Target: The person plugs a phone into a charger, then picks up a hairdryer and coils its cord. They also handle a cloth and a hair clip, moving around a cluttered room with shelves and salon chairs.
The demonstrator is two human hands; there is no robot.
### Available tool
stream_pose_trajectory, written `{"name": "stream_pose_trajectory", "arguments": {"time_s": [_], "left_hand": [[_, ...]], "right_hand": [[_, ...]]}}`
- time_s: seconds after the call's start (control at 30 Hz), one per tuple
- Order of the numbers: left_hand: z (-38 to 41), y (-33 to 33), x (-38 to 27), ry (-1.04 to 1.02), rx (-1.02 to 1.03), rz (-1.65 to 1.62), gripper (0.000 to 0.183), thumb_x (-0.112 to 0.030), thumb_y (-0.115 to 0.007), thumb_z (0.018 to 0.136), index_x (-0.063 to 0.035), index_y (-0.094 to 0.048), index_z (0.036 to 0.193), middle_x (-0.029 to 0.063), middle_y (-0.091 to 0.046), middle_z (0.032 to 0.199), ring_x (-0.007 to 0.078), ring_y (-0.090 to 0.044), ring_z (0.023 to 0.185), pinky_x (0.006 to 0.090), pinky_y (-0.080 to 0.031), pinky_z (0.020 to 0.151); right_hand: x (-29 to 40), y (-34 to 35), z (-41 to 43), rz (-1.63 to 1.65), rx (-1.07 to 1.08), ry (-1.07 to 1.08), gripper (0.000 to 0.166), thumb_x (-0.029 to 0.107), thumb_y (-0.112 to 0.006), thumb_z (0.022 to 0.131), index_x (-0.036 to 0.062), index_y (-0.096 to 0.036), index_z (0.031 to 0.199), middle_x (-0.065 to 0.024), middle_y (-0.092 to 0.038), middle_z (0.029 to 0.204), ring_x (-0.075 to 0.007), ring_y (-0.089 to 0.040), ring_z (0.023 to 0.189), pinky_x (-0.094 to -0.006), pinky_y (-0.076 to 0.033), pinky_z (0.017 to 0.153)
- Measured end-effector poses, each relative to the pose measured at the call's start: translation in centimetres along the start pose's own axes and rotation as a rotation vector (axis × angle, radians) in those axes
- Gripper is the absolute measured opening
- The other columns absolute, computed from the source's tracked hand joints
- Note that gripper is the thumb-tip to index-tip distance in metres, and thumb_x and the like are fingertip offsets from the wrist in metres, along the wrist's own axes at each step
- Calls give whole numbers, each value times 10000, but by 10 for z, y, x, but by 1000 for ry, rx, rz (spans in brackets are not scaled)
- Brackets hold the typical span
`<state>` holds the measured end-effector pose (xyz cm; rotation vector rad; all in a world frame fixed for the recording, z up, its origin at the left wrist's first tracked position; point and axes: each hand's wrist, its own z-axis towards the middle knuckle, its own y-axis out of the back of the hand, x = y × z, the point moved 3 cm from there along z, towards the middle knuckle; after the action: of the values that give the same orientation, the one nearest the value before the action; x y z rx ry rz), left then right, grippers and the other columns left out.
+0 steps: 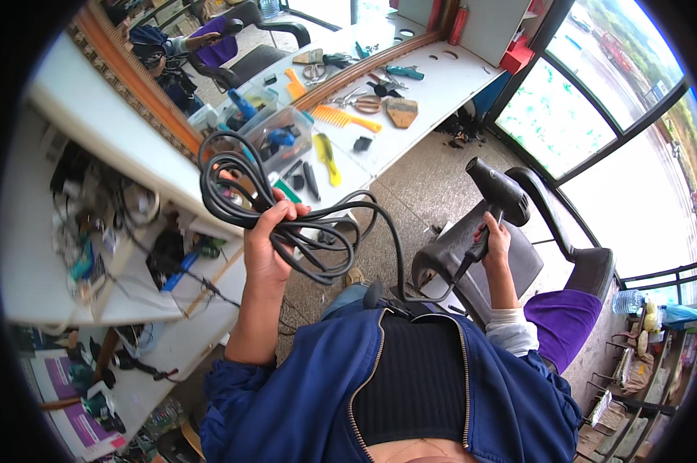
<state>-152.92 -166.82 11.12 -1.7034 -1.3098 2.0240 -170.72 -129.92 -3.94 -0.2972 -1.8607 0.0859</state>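
Observation:
A black hair dryer (497, 188) is upright in my right hand (493, 237), which is wrapped around its handle over the salon chair. Its nozzle points up and to the left. From the base of the handle a black power cord (399, 254) droops in front of my jacket and rises to the left. My left hand (273, 237) grips the bundled loops of that cord (233, 179) beside the front edge of the white counter. Part of the bundle hides things in the clear plastic bin behind it.
On the white counter (354, 165) lie a yellow wide-tooth comb (348, 118), scissors (367, 104), a flat brush (402, 112) and a clear plastic bin (279, 136). A framed mirror (325, 92) stands behind. At right are a black salon chair (516, 254) with a purple cloth (560, 324) and a rack (632, 399).

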Motion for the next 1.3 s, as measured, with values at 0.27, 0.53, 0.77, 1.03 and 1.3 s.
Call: {"name": "stream_pose_trajectory", "arguments": {"time_s": [0.27, 0.53, 0.77, 1.03, 1.3], "left_hand": [[131, -14, 13, 162, -101, -10, 198, -75, -571, 767, -59, -485, 944, 37, -540, 715, 183, -585, 765, 298, -453, 702], [206, -13, 15, 118, -69, -98, 256, -55, -510, 806, -24, -461, 1055, 49, -490, 729, 196, -527, 785, 393, -378, 887], [301, -49, 63, -26, -94, -145, 287, -113, -469, 826, -18, -442, 1096, 31, -449, 734, 172, -480, 793, 365, -374, 869], [407, -124, 145, 92, -198, -79, 290, -139, -476, 851, -15, -413, 1106, 23, -433, 732, 149, -495, 779, 338, -418, 868], [457, -174, 186, 104, -240, 73, 281, -123, -489, 827, -17, -425, 1079, 36, -433, 729, 166, -456, 746, 367, -380, 841]], "right_hand": [[46, -61, 148, -36, -99, -8, 258, 231, -613, 795, 10, -479, 795, -81, -511, 593, -174, -515, 425, -272, -419, 373], [56, -110, 345, -128, -179, 58, 261, 189, -654, 749, -23, -502, 758, -86, -505, 581, -193, -512, 420, -300, -439, 385], [40, -184, 520, -126, -38, -76, 241, 185, -663, 741, 0, -512, 774, -69, -509, 579, -185, -517, 421, -301, -444, 386], [44, -243, 627, -254, 283, -164, 285, 238, -643, 758, -2, -492, 790, -61, -502, 614, -157, -520, 443, -282, -445, 395], [49, -259, 671, -853, 323, 147, 396, 359, -605, 745, -28, -527, 786, -130, -564, 658, -246, -578, 581, -348, -472, 569]]}}
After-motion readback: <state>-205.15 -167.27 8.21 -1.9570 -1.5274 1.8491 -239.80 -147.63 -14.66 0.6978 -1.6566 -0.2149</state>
